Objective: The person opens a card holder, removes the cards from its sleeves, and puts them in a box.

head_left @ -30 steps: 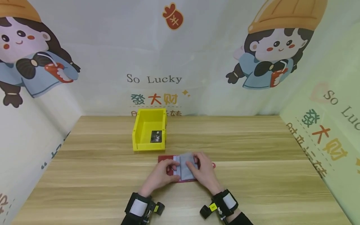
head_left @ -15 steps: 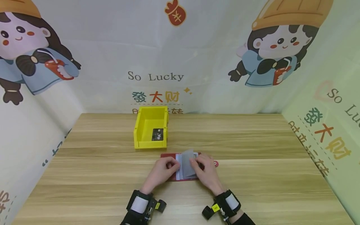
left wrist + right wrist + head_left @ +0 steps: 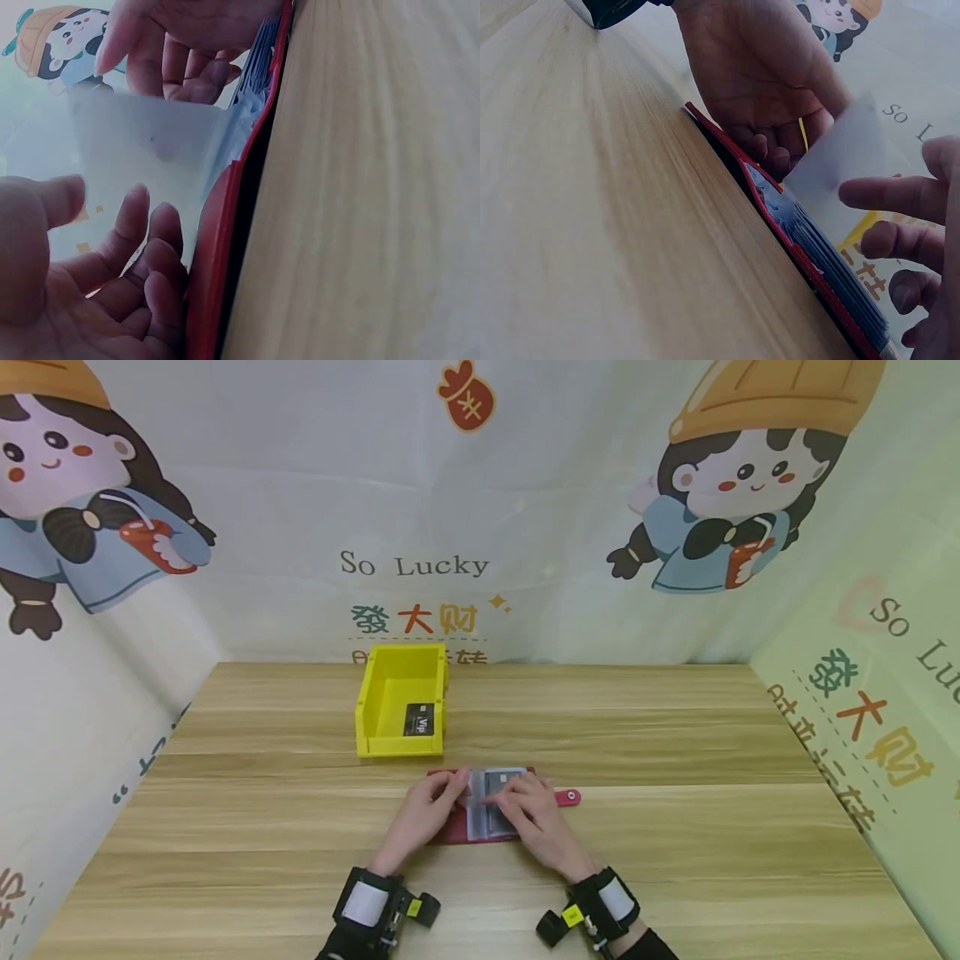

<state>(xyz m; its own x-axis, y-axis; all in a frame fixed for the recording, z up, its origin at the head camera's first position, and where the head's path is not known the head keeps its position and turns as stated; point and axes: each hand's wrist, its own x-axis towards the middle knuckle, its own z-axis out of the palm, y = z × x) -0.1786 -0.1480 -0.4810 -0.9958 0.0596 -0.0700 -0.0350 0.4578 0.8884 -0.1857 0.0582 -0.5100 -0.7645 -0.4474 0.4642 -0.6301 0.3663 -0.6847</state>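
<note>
Head view: the red card holder [image 3: 483, 828] lies unfolded on the table [image 3: 675, 843], between the left hand [image 3: 422, 814] and the right hand [image 3: 538, 825], nearer the person than the yellow bin [image 3: 400, 747]. Left wrist view: a clear sleeve [image 3: 142, 142] stands raised; a hard tug could crease it, I judge. Left thumb and fingers are well apart. Right wrist view: right fingers sit apart near the stacked sleeves [image 3: 847, 277]; a stray fingertip might flip several. Whether either hand touches the raised sleeve, I cannot tell.
</note>
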